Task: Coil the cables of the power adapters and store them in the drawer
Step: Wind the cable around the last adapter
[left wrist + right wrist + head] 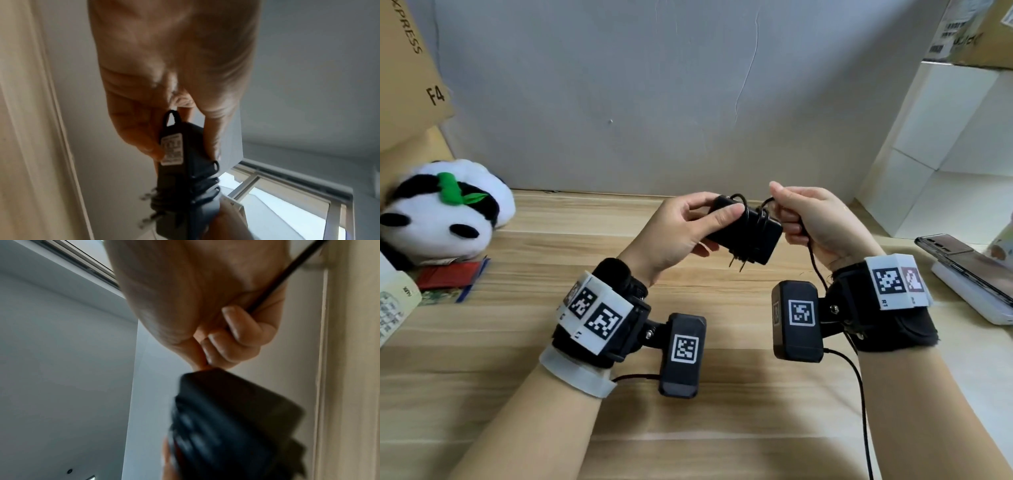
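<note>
Head view shows both hands raised above a wooden desk, working on one black power adapter. The left hand grips the adapter's body, thumb on top and fingers underneath, with the two metal prongs pointing down toward the near side. Several turns of black cable already sit wound around the adapter's middle. The right hand, just to the right of the adapter, has its fingers curled around the loose run of cable, which drops from the fist down past the right wrist toward the near edge.

Left wrist view confirms the hold: thumb and fingers pinch the adapter on both sides, a white label faces the camera, and the wraps of cable cross the body lower down. In the right wrist view the cable runs straight into the closed fist; the adapter below is blurred, so the wraps there are hard to make out.

On the desk's far left lies a panda plush toy; at the right edge, a phone rests on a white box.
</note>
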